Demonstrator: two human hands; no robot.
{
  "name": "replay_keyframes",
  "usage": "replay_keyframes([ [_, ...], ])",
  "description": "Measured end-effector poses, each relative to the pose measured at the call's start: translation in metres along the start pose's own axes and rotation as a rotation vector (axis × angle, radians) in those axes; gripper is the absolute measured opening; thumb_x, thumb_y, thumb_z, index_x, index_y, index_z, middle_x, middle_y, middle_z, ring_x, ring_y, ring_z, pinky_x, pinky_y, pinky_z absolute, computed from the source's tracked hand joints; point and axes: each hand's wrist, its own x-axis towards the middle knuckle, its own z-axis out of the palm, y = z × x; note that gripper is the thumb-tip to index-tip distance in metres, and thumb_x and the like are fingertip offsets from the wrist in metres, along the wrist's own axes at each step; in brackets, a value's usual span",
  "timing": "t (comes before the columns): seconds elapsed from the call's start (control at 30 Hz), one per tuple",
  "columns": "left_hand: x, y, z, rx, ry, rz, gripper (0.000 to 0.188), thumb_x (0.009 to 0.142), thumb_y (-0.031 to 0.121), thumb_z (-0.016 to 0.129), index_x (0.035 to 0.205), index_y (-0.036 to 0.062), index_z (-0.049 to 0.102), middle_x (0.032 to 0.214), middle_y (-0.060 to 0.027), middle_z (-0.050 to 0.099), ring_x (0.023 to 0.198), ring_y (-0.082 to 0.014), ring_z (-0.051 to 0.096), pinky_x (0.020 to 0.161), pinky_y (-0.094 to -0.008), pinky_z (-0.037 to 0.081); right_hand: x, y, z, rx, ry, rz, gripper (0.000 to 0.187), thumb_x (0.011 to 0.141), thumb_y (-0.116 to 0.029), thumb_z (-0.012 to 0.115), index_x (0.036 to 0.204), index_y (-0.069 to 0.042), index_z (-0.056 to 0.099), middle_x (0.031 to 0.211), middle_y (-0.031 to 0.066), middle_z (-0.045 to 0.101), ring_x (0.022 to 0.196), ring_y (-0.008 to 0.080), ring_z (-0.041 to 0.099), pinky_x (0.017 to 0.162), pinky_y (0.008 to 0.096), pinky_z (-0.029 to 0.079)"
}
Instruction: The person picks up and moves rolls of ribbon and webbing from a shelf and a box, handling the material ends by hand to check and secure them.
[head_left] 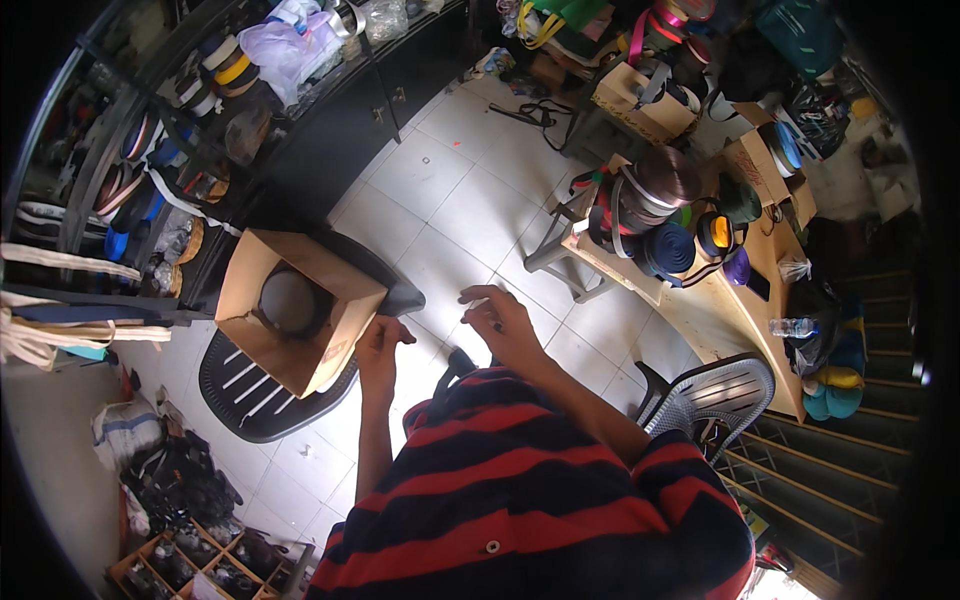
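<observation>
Just beside the near right edge of an open cardboard box (350, 345) is my left hand (380, 345), its fingers loosely bent and thumb apart. Whether it brushes the cardboard I cannot tell. In the box lies a dark grey round roll (290, 302). The box rests on a black plastic chair (225, 385) with a slatted seat. My right hand (502, 322) hovers over the tiled floor to the right of the box, fingers spread and curved, with nothing seen in it.
A wooden table (700, 320) at the right bears several rolls of webbing, among them a navy roll (668, 248). A grey chair (715, 395) stands near it. Shelves with strap rolls (230, 65) line the left. Lower left is a divided wooden tray (150, 570).
</observation>
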Motion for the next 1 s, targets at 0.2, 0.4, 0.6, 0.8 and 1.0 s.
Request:
replay_keyframes([
  [0.2, -0.018, 0.003, -0.023, 0.014, 0.092, 0.015, 0.018, 0.095, 0.012, 0.053, 0.084, -0.0004, 0.058, 0.074, -0.0048, 0.060, 0.072, -0.0120, 0.058, 0.070, -0.0251, 0.045, 0.002, 0.006, 0.024, -0.127, -0.130, -0.234, 0.017, 0.087, -0.008, 0.060, 0.104, -0.002, 0.061, 0.100, 0.0108, 0.063, 0.085, 0.0225, 0.065, 0.074, 0.0305, 0.052],
  [0.4, -0.024, 0.012, -0.027, 0.052, 0.107, 0.071, 0.010, 0.091, 0.009, 0.058, 0.091, -0.0007, 0.060, 0.077, -0.0041, 0.060, 0.074, -0.0111, 0.058, 0.071, -0.0247, 0.045, -0.006, -0.003, 0.033, -0.131, -0.257, -0.126, 0.027, 0.088, -0.012, 0.058, 0.115, -0.006, 0.057, 0.109, 0.0104, 0.059, 0.081, 0.0223, 0.064, 0.068, 0.0316, 0.053],
  [0.6, -0.016, 0.015, -0.020, 0.013, 0.084, 0.110, 0.010, 0.091, 0.008, 0.059, 0.097, 0.0007, 0.057, 0.079, -0.0043, 0.059, 0.073, -0.0116, 0.057, 0.071, -0.0248, 0.046, -0.014, 0.020, 0.034, -0.276, -0.331, -0.250, 0.029, 0.089, -0.016, 0.057, 0.116, -0.007, 0.056, 0.113, 0.0098, 0.059, 0.082, 0.0224, 0.064, 0.073, 0.0335, 0.052],
  [0.8, -0.007, 0.012, -0.013, -0.117, 0.063, 0.102, 0.013, 0.097, 0.015, 0.049, 0.097, 0.0019, 0.049, 0.078, -0.0073, 0.057, 0.070, -0.0145, 0.058, 0.070, -0.0278, 0.048, -0.020, 0.012, 0.026, -0.379, -0.449, -0.044, 0.027, 0.091, -0.023, 0.054, 0.113, -0.007, 0.058, 0.110, 0.0105, 0.060, 0.091, 0.0281, 0.061, 0.081, 0.0386, 0.049],
  [1.0, -0.011, 0.012, -0.014, -0.161, 0.059, 0.084, 0.021, 0.099, 0.018, 0.044, 0.086, 0.0026, 0.048, 0.073, -0.0067, 0.055, 0.068, -0.0145, 0.056, 0.070, -0.0292, 0.047, -0.029, 0.029, 0.032, -0.517, -0.480, -0.207, 0.034, 0.091, -0.027, 0.054, 0.120, -0.008, 0.054, 0.112, 0.0107, 0.059, 0.106, 0.0280, 0.055, 0.091, 0.0388, 0.045],
])
